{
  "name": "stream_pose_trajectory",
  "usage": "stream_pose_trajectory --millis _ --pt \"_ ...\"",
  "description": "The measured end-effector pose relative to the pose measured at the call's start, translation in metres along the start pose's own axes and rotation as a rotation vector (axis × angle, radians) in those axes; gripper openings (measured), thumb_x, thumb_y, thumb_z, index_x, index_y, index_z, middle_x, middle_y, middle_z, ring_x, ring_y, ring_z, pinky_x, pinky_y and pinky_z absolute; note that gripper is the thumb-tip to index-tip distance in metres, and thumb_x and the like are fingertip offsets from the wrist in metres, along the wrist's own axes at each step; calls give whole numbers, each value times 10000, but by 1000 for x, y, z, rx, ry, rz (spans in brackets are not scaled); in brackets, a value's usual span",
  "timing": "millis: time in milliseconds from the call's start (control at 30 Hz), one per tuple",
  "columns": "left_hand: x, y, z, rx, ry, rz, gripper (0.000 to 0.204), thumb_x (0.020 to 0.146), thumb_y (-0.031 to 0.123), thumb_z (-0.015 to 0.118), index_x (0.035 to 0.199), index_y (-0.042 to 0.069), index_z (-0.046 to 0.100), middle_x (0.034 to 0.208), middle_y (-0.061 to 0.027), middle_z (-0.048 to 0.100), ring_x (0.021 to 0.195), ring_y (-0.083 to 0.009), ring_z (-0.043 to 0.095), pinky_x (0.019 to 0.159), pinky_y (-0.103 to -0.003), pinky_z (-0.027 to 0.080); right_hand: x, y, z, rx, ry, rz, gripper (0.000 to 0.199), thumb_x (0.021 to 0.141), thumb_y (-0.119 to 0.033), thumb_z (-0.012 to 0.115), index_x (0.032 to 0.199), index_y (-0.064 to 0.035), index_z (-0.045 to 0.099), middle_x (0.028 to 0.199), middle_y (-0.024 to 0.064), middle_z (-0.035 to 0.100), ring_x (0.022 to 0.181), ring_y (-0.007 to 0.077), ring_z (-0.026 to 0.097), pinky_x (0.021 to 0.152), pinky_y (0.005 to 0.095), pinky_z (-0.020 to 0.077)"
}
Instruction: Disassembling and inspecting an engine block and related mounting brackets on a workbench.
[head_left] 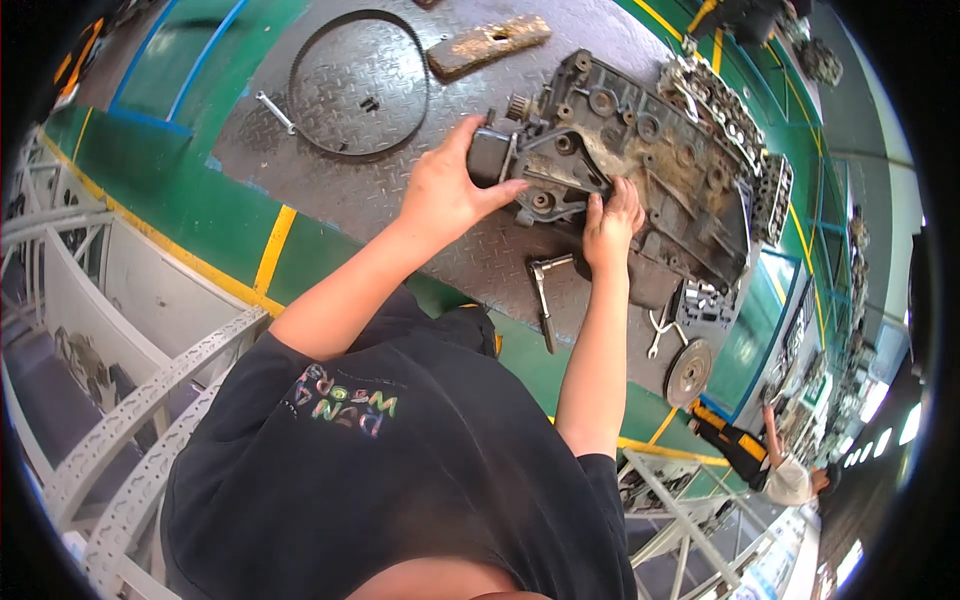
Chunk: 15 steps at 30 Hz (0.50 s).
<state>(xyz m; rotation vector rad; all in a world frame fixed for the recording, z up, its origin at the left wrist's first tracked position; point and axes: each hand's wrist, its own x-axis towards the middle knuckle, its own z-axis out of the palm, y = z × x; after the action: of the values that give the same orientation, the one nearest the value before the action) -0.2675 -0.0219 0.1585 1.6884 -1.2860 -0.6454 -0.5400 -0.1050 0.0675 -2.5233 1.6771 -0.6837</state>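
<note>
A greasy engine block (672,160) lies on the steel-plate worktop (462,262) in front of me. At its near left side sits a dark metal bracket (555,180) with a blocky black end (488,157). My left hand (440,190) is closed around that black end, thumb on the near side and fingers on the far side. The fingers of my right hand (611,222) curl over the bracket's right part, against the block. Its fingertips are partly hidden. A ratchet wrench (546,295) lies near the worktop's front edge, below the bracket.
A toothed belt (360,154), a small wrench (275,112) and a worn wooden block (490,47) lie at the back left. Cylinder heads (715,105) stand beyond the block. To the right are a spanner (656,335) and a round disc (688,373). Another person (790,480) stands farther right.
</note>
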Motion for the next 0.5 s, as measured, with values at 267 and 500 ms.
stream_pose_trajectory --millis 267,500 --pt "-6 -15 -11 124 -242 223 923 774 352 789 1520 130 293 1316 -281 542 1063 -451 602 902 -484 509 6 -14 -18 -14 -210 126 545 981 -267 509 1466 -77 351 1488 195 374 1425 359 295 1155 564 163" --pt "-9 -21 -5 134 -219 235 928 824 392 722 1541 90 218 1241 -359 532 999 -485 615 834 -478 540 20 -53 -6 65 -84 10 922 790 -550 692 1470 -40 334 1500 159 384 1449 345 253 1148 605 103"
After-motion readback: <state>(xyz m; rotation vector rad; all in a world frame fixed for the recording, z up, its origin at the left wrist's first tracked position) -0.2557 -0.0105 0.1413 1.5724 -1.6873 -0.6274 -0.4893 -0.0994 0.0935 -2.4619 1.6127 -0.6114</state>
